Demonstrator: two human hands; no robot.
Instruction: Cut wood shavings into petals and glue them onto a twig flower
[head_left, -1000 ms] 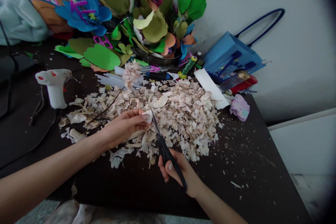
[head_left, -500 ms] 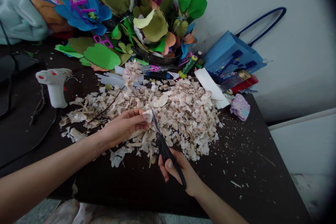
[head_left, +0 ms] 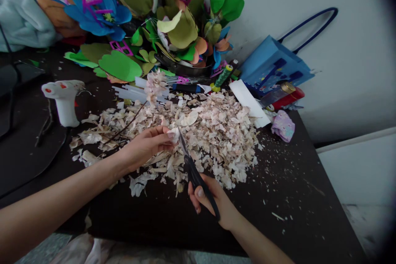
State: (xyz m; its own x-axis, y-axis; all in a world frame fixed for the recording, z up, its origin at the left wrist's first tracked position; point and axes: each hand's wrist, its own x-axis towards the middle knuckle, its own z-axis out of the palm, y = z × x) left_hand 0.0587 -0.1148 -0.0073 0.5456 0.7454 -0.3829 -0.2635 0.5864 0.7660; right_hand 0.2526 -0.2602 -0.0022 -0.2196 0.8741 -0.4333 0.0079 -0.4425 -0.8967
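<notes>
My left hand (head_left: 147,146) pinches a small pale husk piece (head_left: 175,134) between thumb and fingers, above a heap of pale cut scraps (head_left: 213,132). My right hand (head_left: 213,203) grips the black handles of a pair of scissors (head_left: 190,163). The blades point up and away from me, and their tip reaches the held piece. Both hands hover over the dark table (head_left: 297,189), near its front edge.
A white glue gun (head_left: 63,99) stands at the left. Paper flowers and green leaves (head_left: 148,20) crowd the back. A blue bag (head_left: 274,64), a thread spool (head_left: 223,76), a red tube (head_left: 286,99) and a white strip (head_left: 249,103) lie at the right, by the wall.
Both hands and the scissors have shifted very slightly upward. The grip on the piece and on the scissors is unchanged.
</notes>
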